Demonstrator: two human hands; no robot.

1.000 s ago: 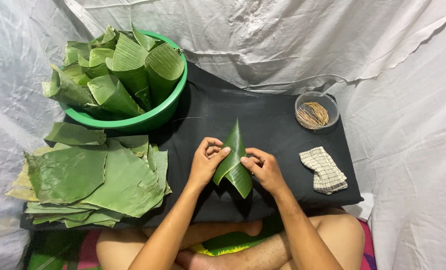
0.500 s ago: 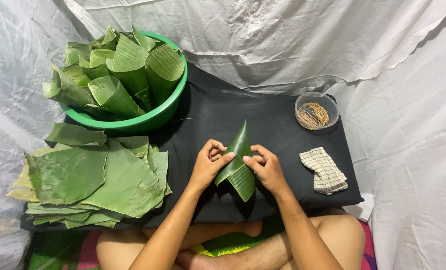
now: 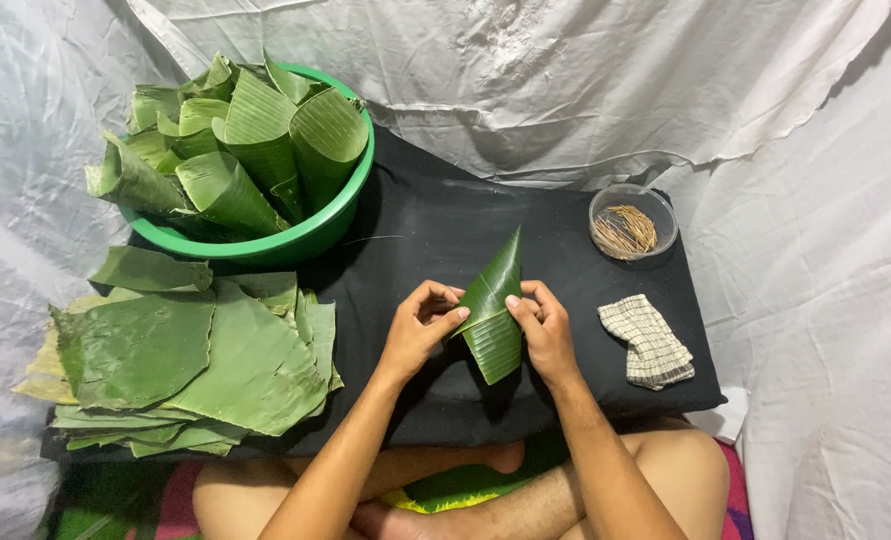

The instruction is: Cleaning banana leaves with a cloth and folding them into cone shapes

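Leaf-folding is the step I read from the head view: my left hand [image 3: 420, 325] and right hand [image 3: 542, 328] both pinch a green leaf piece [image 3: 492, 318] at frame centre, fingers closed on its edges, rolling it toward a cone above the black cloth [image 3: 435, 225]. Next I judge the overlap needs tightening and holding. Finished cones fill the green basin [image 3: 340, 222] at upper left; flat leaves [image 3: 195, 365] lie at lower left. Whether the seam beneath my fingers is closed, I cannot tell.
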